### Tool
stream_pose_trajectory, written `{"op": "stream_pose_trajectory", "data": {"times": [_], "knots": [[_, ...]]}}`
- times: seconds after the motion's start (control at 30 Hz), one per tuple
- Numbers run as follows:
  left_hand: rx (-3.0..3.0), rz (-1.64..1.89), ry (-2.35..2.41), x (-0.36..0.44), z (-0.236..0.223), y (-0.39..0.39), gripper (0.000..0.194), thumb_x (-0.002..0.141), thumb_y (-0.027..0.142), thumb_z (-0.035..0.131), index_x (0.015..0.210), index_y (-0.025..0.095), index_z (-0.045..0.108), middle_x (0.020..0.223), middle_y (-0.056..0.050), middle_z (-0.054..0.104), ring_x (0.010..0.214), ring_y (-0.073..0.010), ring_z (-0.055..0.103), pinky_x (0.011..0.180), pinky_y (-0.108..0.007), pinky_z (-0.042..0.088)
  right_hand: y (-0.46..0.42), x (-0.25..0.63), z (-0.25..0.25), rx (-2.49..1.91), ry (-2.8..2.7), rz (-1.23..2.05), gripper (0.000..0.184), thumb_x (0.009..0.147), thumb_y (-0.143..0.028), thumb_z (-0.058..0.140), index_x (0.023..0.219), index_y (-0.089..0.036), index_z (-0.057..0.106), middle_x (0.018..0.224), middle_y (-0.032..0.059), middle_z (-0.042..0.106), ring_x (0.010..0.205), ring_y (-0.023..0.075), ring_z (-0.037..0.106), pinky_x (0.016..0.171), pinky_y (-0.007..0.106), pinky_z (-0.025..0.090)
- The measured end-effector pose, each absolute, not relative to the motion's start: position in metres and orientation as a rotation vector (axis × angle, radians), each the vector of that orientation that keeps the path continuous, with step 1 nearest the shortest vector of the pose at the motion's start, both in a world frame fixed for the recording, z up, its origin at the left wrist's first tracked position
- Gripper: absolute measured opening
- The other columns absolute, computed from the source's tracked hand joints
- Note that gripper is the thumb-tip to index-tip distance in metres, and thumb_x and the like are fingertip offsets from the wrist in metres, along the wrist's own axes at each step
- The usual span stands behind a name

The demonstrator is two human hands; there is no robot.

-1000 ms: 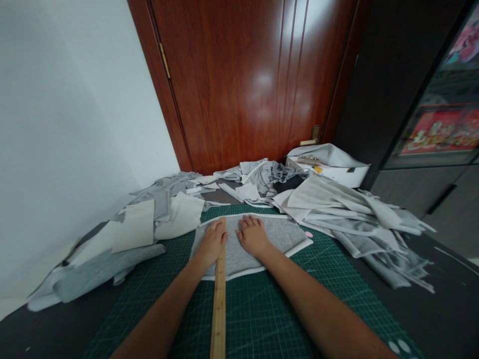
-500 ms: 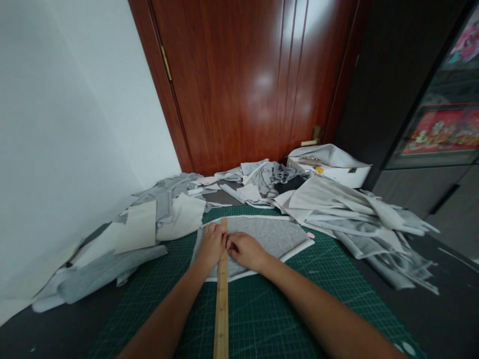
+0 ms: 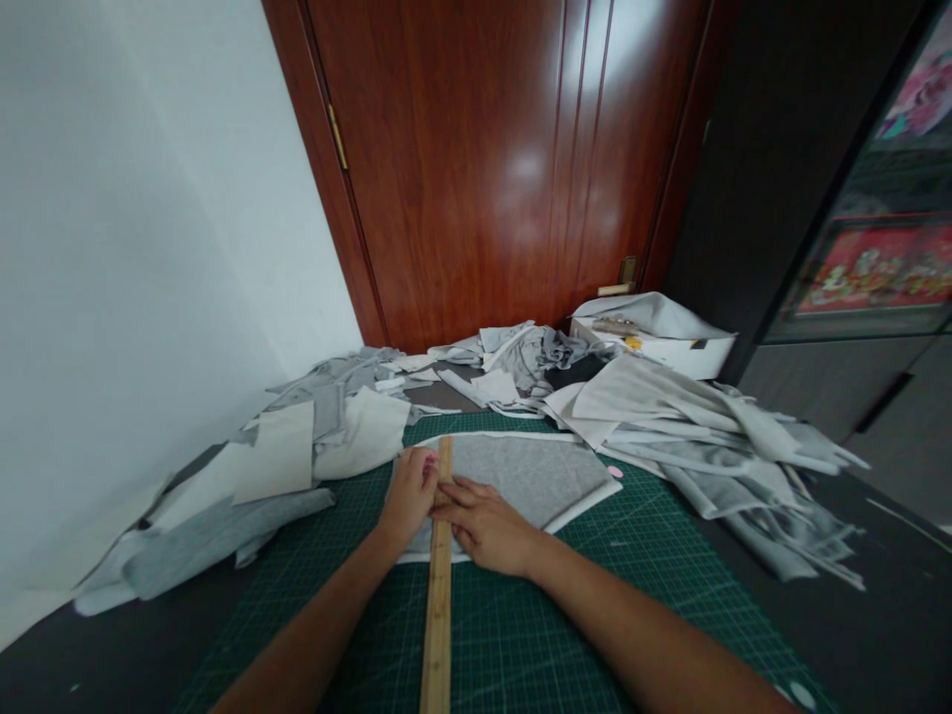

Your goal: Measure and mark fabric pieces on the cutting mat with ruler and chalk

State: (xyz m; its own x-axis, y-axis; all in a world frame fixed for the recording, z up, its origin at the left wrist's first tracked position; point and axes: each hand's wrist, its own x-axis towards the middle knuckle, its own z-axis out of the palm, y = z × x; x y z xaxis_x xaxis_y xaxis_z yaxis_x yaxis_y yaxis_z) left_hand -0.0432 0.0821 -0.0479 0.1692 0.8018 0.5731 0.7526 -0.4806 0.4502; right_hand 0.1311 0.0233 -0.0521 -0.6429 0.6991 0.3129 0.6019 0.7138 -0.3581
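A reddish-brown door (image 3: 476, 178) filled the background. In front lay a green gridded mat (image 3: 535, 625), with a heap of grey and white cloth (image 3: 661, 412) on its right and another pile of scraps (image 3: 215, 535) on its left. The grey cloth panel (image 3: 528, 476), edged in white, lay flat on the mat's far part. Beyond the right-hand heap stood a white box (image 3: 680, 355) with yellow and black patches, too small to read. A wooden ruler (image 3: 438, 605) crossed the panel's left part and ran toward the wearer, its marks illegible. The right hand (image 3: 487, 526) had its fingers stretched and slightly spread across the ruler. The left hand (image 3: 409, 496) was curled at the ruler's left edge; whether it pinched anything could not be told. A pink disc (image 3: 614, 472) lay just beside the panel's right corner.
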Motion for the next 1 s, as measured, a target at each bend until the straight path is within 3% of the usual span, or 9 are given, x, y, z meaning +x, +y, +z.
{"op": "stream_pose_trajectory", "data": {"times": [0.2,0.57,0.73,1.0], "knots": [[2.23,0.703,1.46,-0.063,-0.037,0.039,0.016,0.081,0.025,0.04,0.073,0.022,0.053,0.07,0.001,0.061,0.07,-0.0183,0.06,0.069,-0.031,0.047,0.023,0.132,-0.05,-1.042,-2.54,0.354,0.046,0.088,-0.019,0.045,0.132,-0.029,0.052,0.153,0.0055,0.029,0.141,0.0263,0.024,0.11,0.045,0.026],[2.228,0.481,1.383,-0.081,-0.027,0.017,0.022,0.068,0.01,0.046,0.077,0.018,0.064,0.084,-0.002,0.063,0.081,-0.0172,0.06,0.077,-0.029,0.046,0.021,0.135,-0.041,-1.032,-2.594,0.4,0.041,0.089,-0.02,0.046,0.129,-0.029,0.053,0.154,0.0088,0.026,0.141,0.0284,0.022,0.109,0.049,0.026],[2.207,0.403,1.272,-0.083,-0.024,0.014,0.018,0.071,0.014,0.05,0.081,0.019,0.064,0.089,-0.001,0.061,0.085,-0.0166,0.058,0.08,-0.028,0.046,0.023,0.137,-0.039,-0.981,-2.61,0.441,0.041,0.088,-0.02,0.048,0.128,-0.027,0.053,0.154,0.0125,0.024,0.141,0.031,0.021,0.108,0.052,0.025],[2.236,0.402,1.128,-0.088,-0.029,0.013,0.009,0.076,0.023,0.055,0.08,0.021,0.063,0.095,-0.001,0.059,0.096,-0.0174,0.055,0.087,-0.029,0.044,0.026,0.138,-0.042,-0.949,-2.604,0.45,0.042,0.088,-0.019,0.047,0.129,-0.027,0.052,0.154,0.0111,0.025,0.142,0.0279,0.02,0.108,0.053,0.025]]}}
